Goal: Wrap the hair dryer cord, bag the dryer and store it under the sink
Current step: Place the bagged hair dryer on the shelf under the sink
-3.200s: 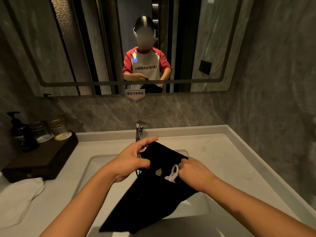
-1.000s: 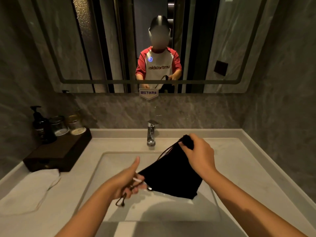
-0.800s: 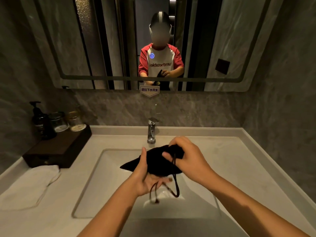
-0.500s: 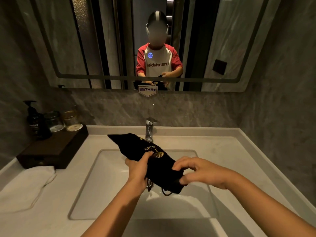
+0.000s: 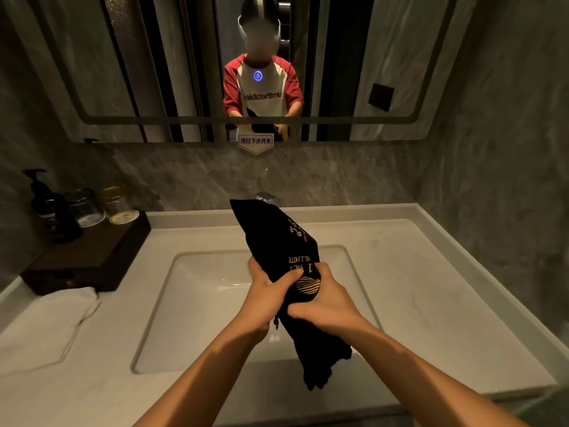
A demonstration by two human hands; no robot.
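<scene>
So the big stuff first: dark grey marble-look wall (image 5: pixel 492 149) all around, and a wide mirror (image 5: pixel 400 57) up top where I can see myself in a red and white shirt, holding the bag at waist level. Below that is the pale countertop (image 5: pixel 431 272) with the rectangular sink (image 5: pixel 200 303) sunk into the middle of it. The faucet (image 5: pixel 267 197) is at the back, mostly hidden behind the bag, only the top shows.

Off to my left there's a dark wooden tray (image 5: pixel 89 263) with a black pump bottle (image 5: pixel 50 208) and two glasses (image 5: pixel 101 206) on it, and a folded white towel (image 5: pixel 46 328) lying just in front of the tray.

The black bag (image 5: pixel 277 238) is up in the air over the sink, tilted, far end pointing at the faucet and the near end drooping toward me past the front edge of the basin. Gold lettering and a gold logo on the fabric. I can't see the dryer itself, only the cloth.

My left hand (image 5: pixel 264 300) is wrapped around the bag's middle from the left, thumb on top. My right hand (image 5: pixel 326 303) is clamped on it right beside, fingers curled over. The two hands are touching. A little bit of drawstring (image 5: pixel 276 324) dangles between them.
</scene>
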